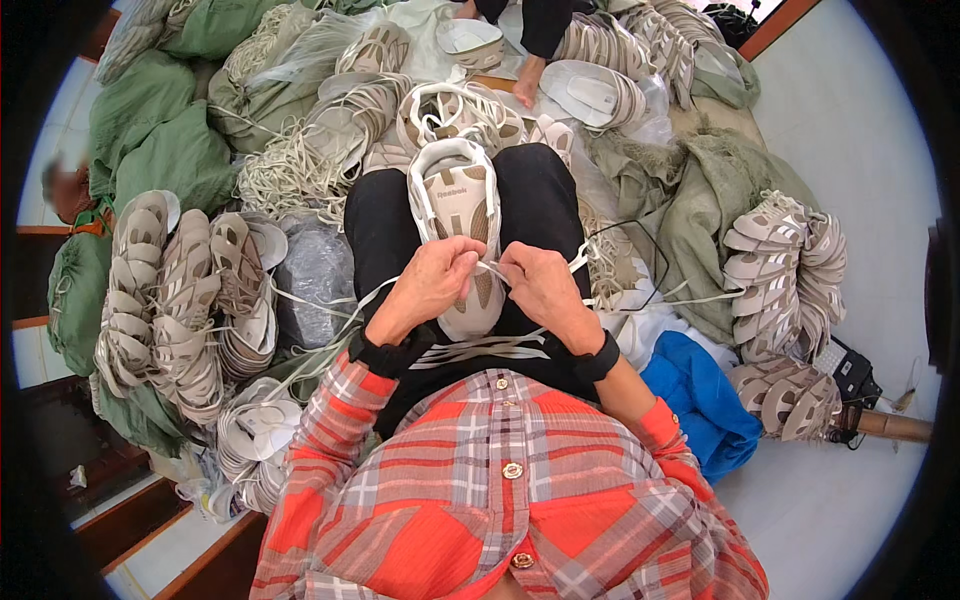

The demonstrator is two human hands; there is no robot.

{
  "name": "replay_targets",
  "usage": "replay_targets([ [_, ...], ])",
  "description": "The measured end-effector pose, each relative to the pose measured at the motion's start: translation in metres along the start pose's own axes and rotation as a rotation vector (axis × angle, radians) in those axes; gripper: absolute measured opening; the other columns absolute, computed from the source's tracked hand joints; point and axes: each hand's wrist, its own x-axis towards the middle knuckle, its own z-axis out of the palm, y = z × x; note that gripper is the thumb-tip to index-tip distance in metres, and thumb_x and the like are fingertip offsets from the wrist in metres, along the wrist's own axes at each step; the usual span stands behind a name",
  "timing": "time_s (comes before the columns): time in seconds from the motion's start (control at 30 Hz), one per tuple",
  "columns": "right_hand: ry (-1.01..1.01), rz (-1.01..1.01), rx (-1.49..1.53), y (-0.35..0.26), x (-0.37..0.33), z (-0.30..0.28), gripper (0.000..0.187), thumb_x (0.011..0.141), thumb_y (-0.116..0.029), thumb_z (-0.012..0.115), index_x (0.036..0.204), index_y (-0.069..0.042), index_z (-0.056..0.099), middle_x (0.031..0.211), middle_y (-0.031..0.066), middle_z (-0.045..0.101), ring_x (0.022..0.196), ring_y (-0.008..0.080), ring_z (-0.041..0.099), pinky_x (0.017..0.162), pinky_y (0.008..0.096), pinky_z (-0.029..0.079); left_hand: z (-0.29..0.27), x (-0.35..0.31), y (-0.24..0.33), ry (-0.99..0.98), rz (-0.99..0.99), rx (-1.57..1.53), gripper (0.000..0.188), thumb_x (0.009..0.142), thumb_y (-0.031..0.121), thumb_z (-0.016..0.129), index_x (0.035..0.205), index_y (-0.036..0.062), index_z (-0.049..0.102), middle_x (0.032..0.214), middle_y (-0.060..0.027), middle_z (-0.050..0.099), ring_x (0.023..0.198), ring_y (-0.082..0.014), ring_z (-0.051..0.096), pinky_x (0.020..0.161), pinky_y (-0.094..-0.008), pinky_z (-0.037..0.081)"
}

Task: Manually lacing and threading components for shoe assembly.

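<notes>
A beige and white shoe upper (pixel 455 205) rests across my lap between my knees, its opening pointing away from me. Over its front part, my left hand (pixel 437 282) is closed in a pinch on a cream shoelace (pixel 487 266). From the other side my right hand (pixel 542 287) pinches the same lace, close to the left fingertips. Loose lace trails out past both wrists, and several strands lie across my lap. The fingers hide just where the lace meets the upper.
Stacked uppers stand at my left (pixel 180 310) and right (pixel 770 270). A heap of laces (pixel 290 170) lies beyond my left knee, near green sacks (pixel 150 140). Blue cloth (pixel 700 400) lies by my right elbow. Another person's bare foot (pixel 528 82) shows at the far side among more uppers.
</notes>
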Motion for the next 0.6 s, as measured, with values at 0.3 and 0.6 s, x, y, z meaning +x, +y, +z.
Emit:
replay_targets([
  [0.3,0.07,-0.033,-0.342,-0.008,0.0,0.017,0.009,0.077,-0.008,0.056,0.077,0.0,0.052,0.069,0.0191,0.06,0.064,0.0372,0.062,0.058,0.0444,0.05,-0.005,0.008,-0.003,-0.117,-0.061,-0.043,0.025,0.095,0.012,0.047,0.104,-0.0066,0.059,0.061,0.0014,0.054,0.052,-0.005,0.048,0.049,-0.0219,0.04],
  [0.6,-0.025,0.373,0.449,-0.012,0.004,0.019,0.014,0.085,-0.006,0.053,0.08,0.006,0.057,0.063,0.0128,0.063,0.053,0.0181,0.065,0.047,0.0288,0.05,-0.02,0.015,-0.008,-0.295,-0.038,-0.09,0.026,0.096,0.016,0.044,0.103,-0.0038,0.059,0.06,0.0008,0.056,0.051,-0.0066,0.052,0.05,-0.0242,0.041],
])
